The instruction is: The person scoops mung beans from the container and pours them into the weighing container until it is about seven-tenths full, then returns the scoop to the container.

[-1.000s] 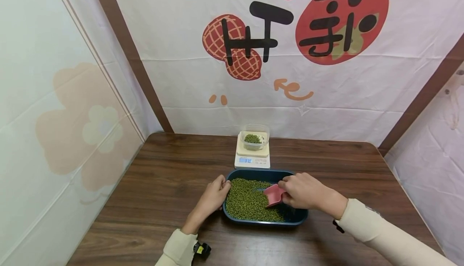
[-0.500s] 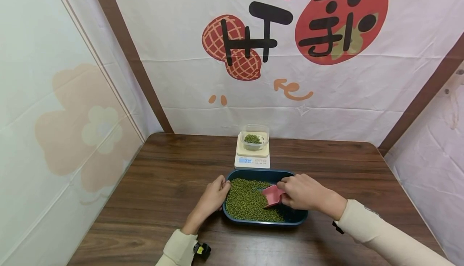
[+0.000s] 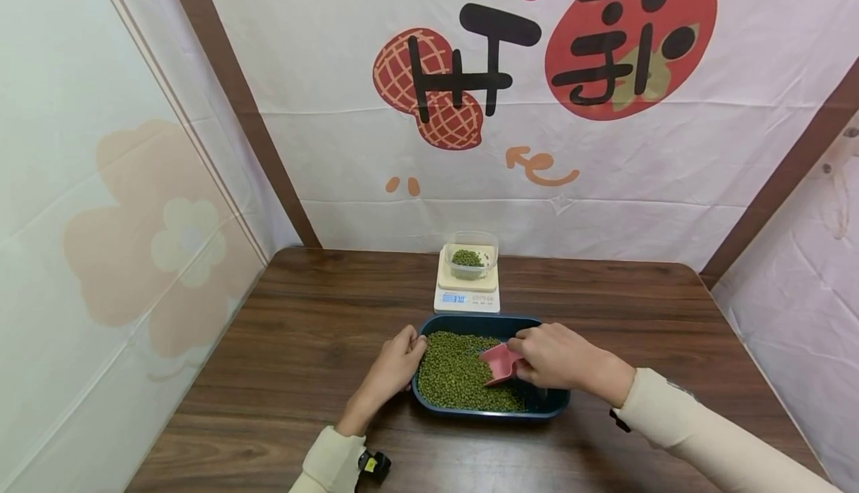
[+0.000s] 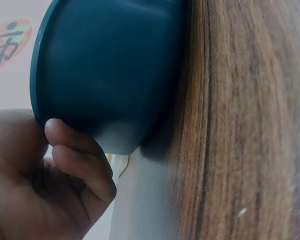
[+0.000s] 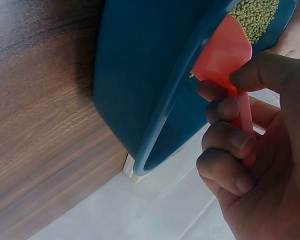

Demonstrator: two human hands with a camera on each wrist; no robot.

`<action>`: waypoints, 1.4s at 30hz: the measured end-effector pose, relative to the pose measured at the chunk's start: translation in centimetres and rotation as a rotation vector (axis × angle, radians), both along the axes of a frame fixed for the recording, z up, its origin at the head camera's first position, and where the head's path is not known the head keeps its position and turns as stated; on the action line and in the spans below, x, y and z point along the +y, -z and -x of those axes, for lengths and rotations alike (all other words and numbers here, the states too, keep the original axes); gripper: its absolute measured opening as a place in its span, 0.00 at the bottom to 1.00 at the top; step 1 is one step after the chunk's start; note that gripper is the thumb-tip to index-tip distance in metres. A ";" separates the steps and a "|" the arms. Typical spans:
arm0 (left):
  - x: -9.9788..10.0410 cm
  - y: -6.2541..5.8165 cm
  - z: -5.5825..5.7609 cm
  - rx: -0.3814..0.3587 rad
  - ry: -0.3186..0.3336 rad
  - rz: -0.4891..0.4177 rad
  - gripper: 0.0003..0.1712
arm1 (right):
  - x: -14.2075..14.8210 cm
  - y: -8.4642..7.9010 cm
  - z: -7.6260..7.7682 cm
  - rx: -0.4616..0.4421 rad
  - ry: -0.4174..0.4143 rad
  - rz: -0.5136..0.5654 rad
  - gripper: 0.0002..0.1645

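A dark blue tub (image 3: pixel 483 412) on the table holds small green beans (image 3: pixel 456 374), heaped toward its left side. My left hand (image 3: pixel 396 359) grips the tub's left rim; in the left wrist view its curled fingers (image 4: pixel 80 155) press the outer wall. With its fingers wrapped round the handle, my right hand (image 3: pixel 560 356) holds a pink scoop (image 3: pixel 499 364) inside the tub. The scoop's front edge meets the beans, and its bowl shows pink inside. In the right wrist view the scoop (image 5: pixel 225 50) tilts over the tub's rim.
Behind the tub stands a white kitchen scale (image 3: pixel 466 300) with a lit display. On it rests a clear plastic container (image 3: pixel 472 273) with a small pile of green beans (image 3: pixel 467 257). A printed cloth (image 3: pixel 335 142) hangs along the back of the wooden table (image 3: pixel 322 306).
My right hand has moved slightly left, bringing the pink scoop further against the beans. The left hand keeps its grip on the tub's rim.
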State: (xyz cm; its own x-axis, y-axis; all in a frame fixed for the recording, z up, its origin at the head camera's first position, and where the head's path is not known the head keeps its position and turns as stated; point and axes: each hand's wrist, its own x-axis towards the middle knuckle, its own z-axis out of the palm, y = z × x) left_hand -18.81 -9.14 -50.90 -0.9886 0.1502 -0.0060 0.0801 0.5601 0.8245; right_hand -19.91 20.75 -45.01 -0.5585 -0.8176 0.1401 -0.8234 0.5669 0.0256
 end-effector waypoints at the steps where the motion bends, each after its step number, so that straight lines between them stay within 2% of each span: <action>1: 0.0 0.0 0.0 -0.001 0.001 0.000 0.17 | -0.1 0.0 0.0 -0.003 -0.001 -0.001 0.03; 13: 0.0 0.1 0.0 0.000 0.002 -0.004 0.16 | -0.6 0.2 0.3 -0.014 -0.007 -0.017 0.04; 31: 0.0 -0.1 0.1 0.002 -0.007 -0.006 0.16 | -1.7 -0.4 0.3 -0.029 -0.019 -0.038 0.03; 42: 0.0 -0.1 0.0 -0.008 -0.004 -0.006 0.16 | -2.4 -0.5 0.4 -0.060 -0.029 -0.047 0.06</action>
State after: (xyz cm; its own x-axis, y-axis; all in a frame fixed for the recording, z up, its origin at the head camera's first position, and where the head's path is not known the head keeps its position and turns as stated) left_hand -18.79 -9.11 -50.76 -0.9892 0.1460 -0.0136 0.0706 0.5557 0.8284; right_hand -20.35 18.32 -44.48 -0.5404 -0.8387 0.0677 -0.8405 0.5417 0.0018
